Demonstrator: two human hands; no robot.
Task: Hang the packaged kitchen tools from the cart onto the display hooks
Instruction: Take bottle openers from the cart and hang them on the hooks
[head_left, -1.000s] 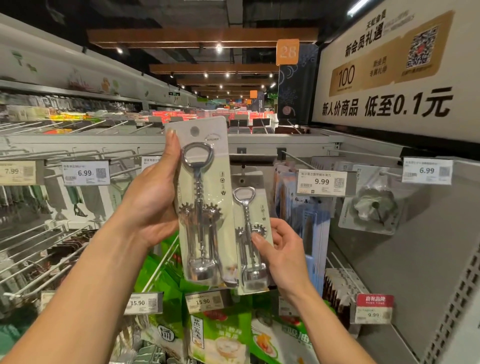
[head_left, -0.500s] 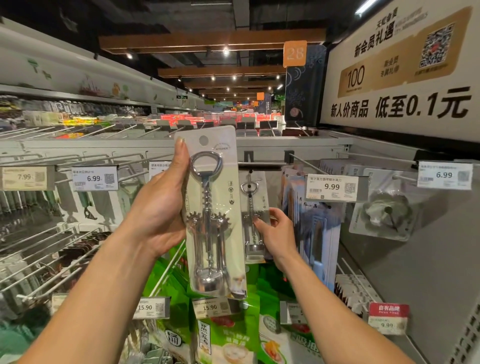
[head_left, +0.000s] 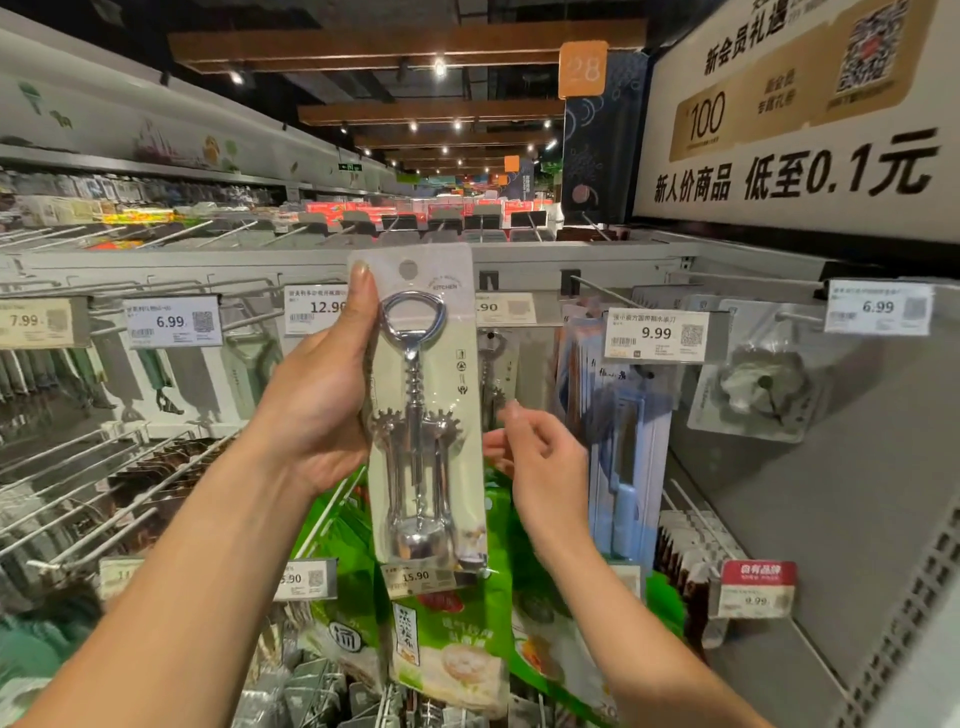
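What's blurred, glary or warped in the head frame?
Head view: the right hand is motion-blurred, its fingers smeared; the corkscrew pack held in the left hand is sharp, with glare on its plastic and chrome. Head view, edges: the wide-angle lens bows the shelf rail and tilts the banner. Head view, top: dark ceiling, spotlights bloom.

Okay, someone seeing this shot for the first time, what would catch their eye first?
A carded corkscrew sits dead centre, held upright by the left hand. The right hand hovers empty just right of it, and a big white banner with black Chinese lettering fills the upper right.
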